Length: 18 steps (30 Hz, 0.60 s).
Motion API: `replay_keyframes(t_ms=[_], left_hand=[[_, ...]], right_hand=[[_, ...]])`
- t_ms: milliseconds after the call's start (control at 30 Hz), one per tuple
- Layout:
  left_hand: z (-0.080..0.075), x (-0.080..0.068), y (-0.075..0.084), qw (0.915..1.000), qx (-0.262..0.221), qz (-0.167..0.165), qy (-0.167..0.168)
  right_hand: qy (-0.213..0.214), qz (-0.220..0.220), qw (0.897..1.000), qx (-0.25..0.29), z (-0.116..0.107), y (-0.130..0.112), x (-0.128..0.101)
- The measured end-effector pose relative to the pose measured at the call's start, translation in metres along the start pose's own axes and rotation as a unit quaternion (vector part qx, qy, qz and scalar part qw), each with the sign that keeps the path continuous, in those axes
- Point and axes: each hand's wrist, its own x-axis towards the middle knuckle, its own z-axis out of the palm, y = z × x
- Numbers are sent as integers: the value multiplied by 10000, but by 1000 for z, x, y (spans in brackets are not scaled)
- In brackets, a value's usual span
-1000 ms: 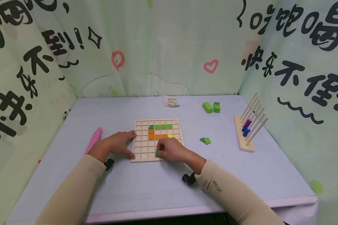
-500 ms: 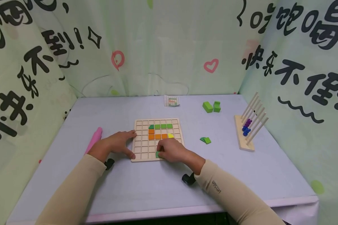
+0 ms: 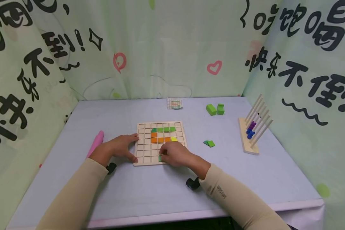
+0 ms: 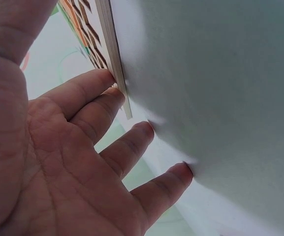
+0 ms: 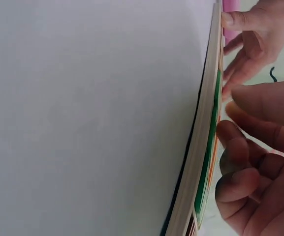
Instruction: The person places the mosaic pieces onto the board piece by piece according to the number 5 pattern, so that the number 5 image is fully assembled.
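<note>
Your right hand [image 3: 176, 155] rests on the near edge of the grid board [image 3: 142, 153], fingers curled onto a dark green tile [image 3: 160, 158] in the nearest row. The right wrist view shows the tile [image 5: 205, 167] lying against the board surface with your fingertips [image 5: 233, 147] on it; whether they pinch it or only press it cannot be determined. Your left hand [image 3: 118, 147] lies flat at the board's left edge, fingers straight and spread. The left wrist view shows two fingertips [image 4: 107, 78] touching the board's side and the other two on the table [image 3: 149, 188]; nothing is grasped.

Farther in on the board, an orange row [image 3: 160, 139] ends in a yellow tile [image 3: 174, 139] on its right. Beyond it runs a green row [image 3: 164, 129].

A pink cylinder [image 3: 96, 143] lies left of your left hand. Two loose green tiles [image 3: 209, 143] lie right of the board, well apart from it. A wooden peg rack [image 3: 251, 134] with blue and purple beads stands near the right table edge.

At the far side, two green blocks [image 3: 215, 109] sit together, and a pattern card [image 3: 174, 103] lies beyond the board.
</note>
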Motion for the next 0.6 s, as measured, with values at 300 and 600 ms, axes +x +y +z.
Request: replay_keyframes(t_ms=[300, 600], left_hand=[[1, 2, -1, 10000, -11, -44, 33], [2, 4, -1, 10000, 29, -69, 39]], right_hand=[[336, 323, 9969, 632, -16, 31, -11], [762, 1000, 9902, 610, -38, 77, -29]])
